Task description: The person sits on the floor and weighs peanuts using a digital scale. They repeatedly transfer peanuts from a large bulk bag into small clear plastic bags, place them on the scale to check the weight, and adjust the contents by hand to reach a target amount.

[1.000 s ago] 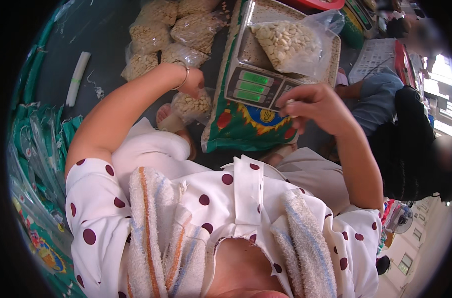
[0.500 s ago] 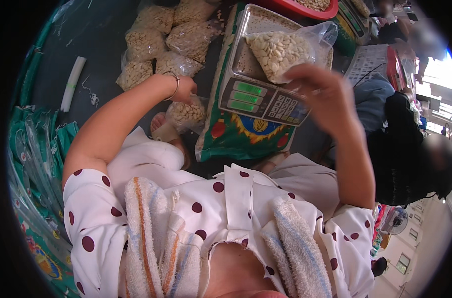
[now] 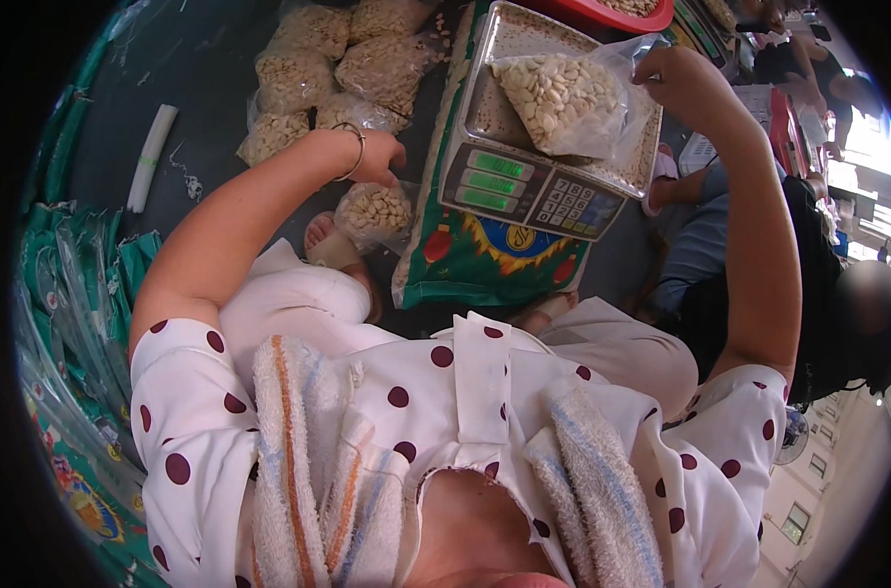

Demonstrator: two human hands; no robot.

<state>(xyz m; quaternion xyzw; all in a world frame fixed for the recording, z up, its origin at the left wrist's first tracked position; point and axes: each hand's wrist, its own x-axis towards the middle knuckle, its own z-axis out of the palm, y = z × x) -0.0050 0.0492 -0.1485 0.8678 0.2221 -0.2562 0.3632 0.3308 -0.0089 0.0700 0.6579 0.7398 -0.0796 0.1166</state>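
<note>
On the pan of a digital scale (image 3: 480,121) lies a clear plastic bag of pale, flat seeds or beans (image 3: 560,101). Its loose open end points right, where my right hand (image 3: 685,86) pinches the plastic edge between bent fingers. My left hand (image 3: 375,157), with a bracelet at the wrist, hovers just over a smaller clear bag of the same pale pieces (image 3: 374,214). That bag rests on the floor beside my foot. The left fingers are loosely bent and apart, with nothing seen between them.
Several filled bags (image 3: 293,80) stand grouped at the far left. The scale sits on a green printed sack (image 3: 494,269). Behind it is a red basin (image 3: 617,14). A white roll (image 3: 151,159) and green packaging (image 3: 63,314) lie left. Another person (image 3: 705,225) sits at right.
My right hand has moved up and right from the bag's lower side to its open end. The bag lies flatter on the scale. My left hand has lifted slightly off the small bag.
</note>
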